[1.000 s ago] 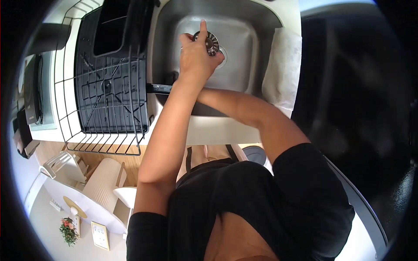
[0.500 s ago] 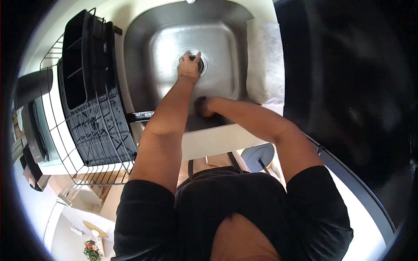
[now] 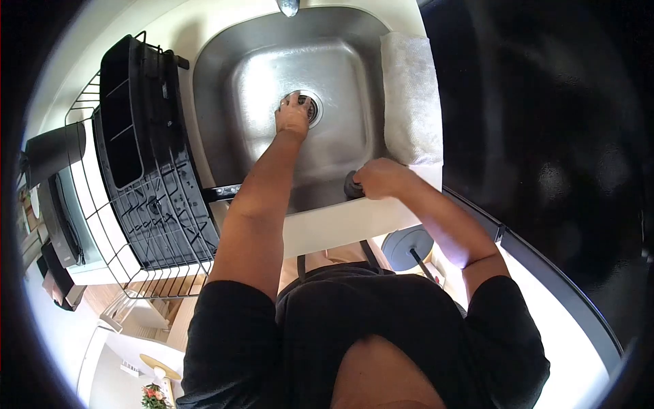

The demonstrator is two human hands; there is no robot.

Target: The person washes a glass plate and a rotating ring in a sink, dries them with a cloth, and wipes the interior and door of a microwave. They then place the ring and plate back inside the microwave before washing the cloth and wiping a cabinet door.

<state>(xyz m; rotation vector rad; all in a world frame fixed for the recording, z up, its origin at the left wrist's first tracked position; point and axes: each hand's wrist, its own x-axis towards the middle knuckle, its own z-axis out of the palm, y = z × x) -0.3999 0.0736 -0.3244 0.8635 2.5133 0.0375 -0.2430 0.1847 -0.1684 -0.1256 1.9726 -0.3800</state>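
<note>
My left hand [image 3: 293,117] reaches down to the drain [image 3: 314,111] in the floor of the stainless steel sink [image 3: 340,146]. Its fingers are a little apart and lie over the left part of the drain opening, where a dark slotted strainer [image 3: 311,109] partly shows. By the sink's near right edge, my right hand [image 3: 383,178] is closed around a dark grey, rounded thing [image 3: 352,185]. Most of its fingers are hidden from this angle, and what kind of thing it is I cannot make out.
A folded whitish cloth [image 3: 411,99] lies along the sink's right edge. To the left stand a black wire dish rack [image 3: 160,211] and a black divided holder [image 3: 122,112]. The faucet tip [image 3: 289,7] shows at the top. A glossy black surface [image 3: 538,136] is on the right.
My right hand has moved right, from inside the sink to its near right edge, carrying the dark grey thing. My left hand stays at the drain, its fingers closer together. The view has shifted slightly.
</note>
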